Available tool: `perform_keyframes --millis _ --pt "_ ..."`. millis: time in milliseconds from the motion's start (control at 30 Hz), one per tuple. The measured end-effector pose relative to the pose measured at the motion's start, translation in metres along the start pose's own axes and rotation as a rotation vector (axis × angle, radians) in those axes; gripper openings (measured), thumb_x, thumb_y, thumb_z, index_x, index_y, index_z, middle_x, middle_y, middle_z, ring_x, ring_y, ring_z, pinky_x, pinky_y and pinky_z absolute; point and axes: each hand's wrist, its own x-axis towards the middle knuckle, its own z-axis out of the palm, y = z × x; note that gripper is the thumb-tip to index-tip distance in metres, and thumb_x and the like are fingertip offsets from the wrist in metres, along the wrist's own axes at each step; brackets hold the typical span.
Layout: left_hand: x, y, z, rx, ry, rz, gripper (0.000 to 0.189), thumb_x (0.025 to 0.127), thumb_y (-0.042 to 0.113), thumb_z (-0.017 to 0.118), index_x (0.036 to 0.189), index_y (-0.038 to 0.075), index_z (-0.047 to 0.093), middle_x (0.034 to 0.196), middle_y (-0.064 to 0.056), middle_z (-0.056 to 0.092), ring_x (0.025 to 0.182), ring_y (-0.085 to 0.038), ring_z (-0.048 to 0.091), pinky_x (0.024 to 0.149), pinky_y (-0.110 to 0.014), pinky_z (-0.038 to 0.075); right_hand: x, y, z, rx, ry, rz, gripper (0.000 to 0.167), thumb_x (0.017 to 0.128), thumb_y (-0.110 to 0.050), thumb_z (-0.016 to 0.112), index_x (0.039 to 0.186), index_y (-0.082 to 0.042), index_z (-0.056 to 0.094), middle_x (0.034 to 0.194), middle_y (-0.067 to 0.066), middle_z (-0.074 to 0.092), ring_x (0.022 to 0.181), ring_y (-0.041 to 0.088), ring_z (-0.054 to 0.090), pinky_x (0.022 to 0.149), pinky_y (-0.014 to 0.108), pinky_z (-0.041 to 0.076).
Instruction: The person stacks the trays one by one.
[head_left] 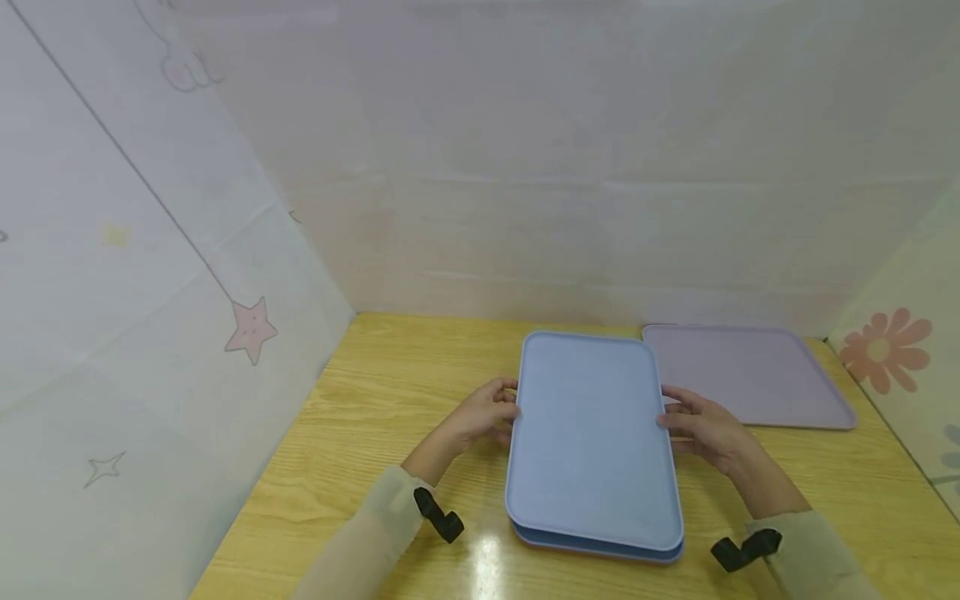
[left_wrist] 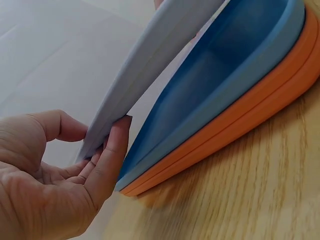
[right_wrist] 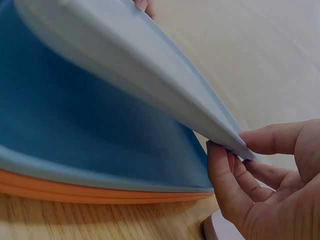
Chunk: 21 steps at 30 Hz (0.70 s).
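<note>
A light blue rectangular tray (head_left: 592, 433) is raised in both hands, long sides running away from me. My left hand (head_left: 487, 412) pinches its left edge, thumb at the rim and fingers beneath. On the opposite edge, my right hand (head_left: 705, 429) grips in the same way. Below it lies another blue tray (left_wrist: 220, 92), stacked on orange trays or an orange tray (left_wrist: 235, 132) on the table. Both wrist views show a gap between the held tray and this stack. From the head, only the stack's near edge shows.
A pale purple tray (head_left: 750, 375) lies at the back right of the wooden table (head_left: 390, 375), just past my right hand. Light printed sheets (head_left: 600, 183) hang behind the table and along both sides.
</note>
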Motion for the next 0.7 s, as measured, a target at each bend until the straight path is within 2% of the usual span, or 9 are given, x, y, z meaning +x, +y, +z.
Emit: perform_keyframes --millis 233,433,700 --pt "0.002 -0.007 0.002 0.009 -0.009 -0.011 0.055 0.093 0.005 0.061 0.145 0.001 0.042 0.111 -0.015 0.055 0.094 -0.024 0.062 0.068 -0.038 0.062 0.003 0.006 0.001 -0.021 0.020 0.017 0.082 0.097 -0.010 0.067 0.160 0.002 0.016 0.133 0.023 0.051 0.104 0.018 0.065 0.092 0.042 0.058" --pt "0.002 -0.011 0.004 0.034 -0.019 -0.022 0.057 0.093 0.004 0.062 0.146 0.001 0.041 0.112 -0.015 0.052 0.094 -0.024 0.061 0.066 -0.037 0.062 0.005 0.013 0.001 -0.081 0.026 0.028 0.081 0.097 -0.010 0.066 0.159 0.003 0.016 0.138 0.030 0.047 0.106 0.021 0.063 0.093 0.044 0.058" --pt "0.004 -0.014 0.005 0.047 -0.024 -0.027 0.056 0.093 0.003 0.062 0.146 0.000 0.042 0.109 -0.014 0.050 0.090 -0.024 0.062 0.065 -0.037 0.062 0.006 0.014 0.001 -0.152 0.025 0.036 0.078 0.098 -0.010 0.065 0.158 0.007 0.018 0.135 0.029 0.049 0.106 0.023 0.063 0.090 0.043 0.059"
